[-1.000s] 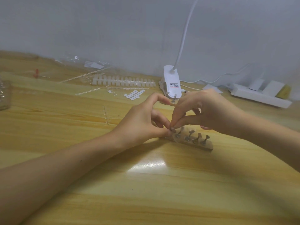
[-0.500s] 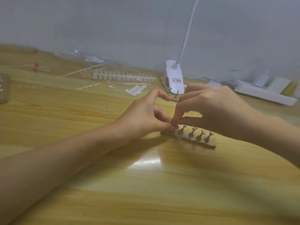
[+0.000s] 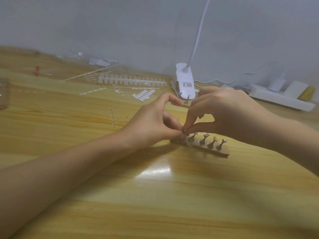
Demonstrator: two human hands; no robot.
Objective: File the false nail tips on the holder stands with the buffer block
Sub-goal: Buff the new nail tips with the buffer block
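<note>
A wooden base (image 3: pixel 222 151) carries a row of metal holder stands (image 3: pixel 211 143) in the middle of the table. My left hand (image 3: pixel 151 123) and my right hand (image 3: pixel 229 111) meet at its left end. The right thumb and forefinger pinch a small false nail tip (image 3: pixel 185 131) on top of the leftmost stand. My left thumb and fingertips pinch the same stand from the left, and the stand is mostly hidden by the fingers. A second wooden base with stands (image 3: pixel 186 104) lies just behind my hands. No buffer block is visible in either hand.
A white clip lamp (image 3: pixel 184 82) stands behind the hands, its neck rising out of view. A strip of nail tips (image 3: pixel 131 80), white adhesive tabs (image 3: pixel 144 95) and clear wrapping (image 3: pixel 76 56) lie at the back left. White boxes (image 3: pixel 279 97) sit at the back right, a clear container (image 3: pixel 3 94) at the far left.
Both hands stay pinched together at the left end of the base. The view has shifted slightly and the fingers have adjusted a little on the leftmost stand.
</note>
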